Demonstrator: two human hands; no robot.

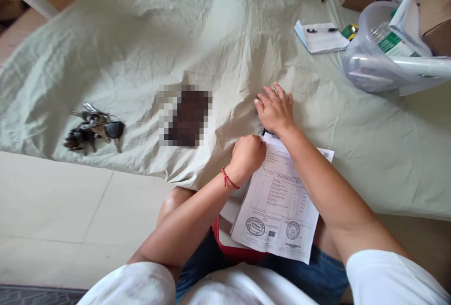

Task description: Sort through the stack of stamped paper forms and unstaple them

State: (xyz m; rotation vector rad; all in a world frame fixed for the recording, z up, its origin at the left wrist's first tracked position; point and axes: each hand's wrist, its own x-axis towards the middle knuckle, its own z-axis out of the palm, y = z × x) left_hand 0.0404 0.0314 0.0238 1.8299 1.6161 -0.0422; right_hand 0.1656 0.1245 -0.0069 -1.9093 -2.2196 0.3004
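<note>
Pressing flat, open right hand (275,110) just past the form's (278,206) top edge; left hand (247,155) fisted at its corner, nearer.

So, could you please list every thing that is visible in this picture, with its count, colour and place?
Wrinkled cloth sheet: one, pale green, covers the surface.
Bunch of metal keys: one, silver and black, left on the sheet.
Printed paper form with round stamps: one, white, on the person's lap.
Small notepad: one, white, upper right, a black pen on it.
Clear plastic jug: one, lying at the right edge.
Cardboard boxes: two, brown, upper right corner.
Left hand: closed fist, red string at wrist, at the form's top edge.
Right hand: flat, palm down on the sheet.
</note>
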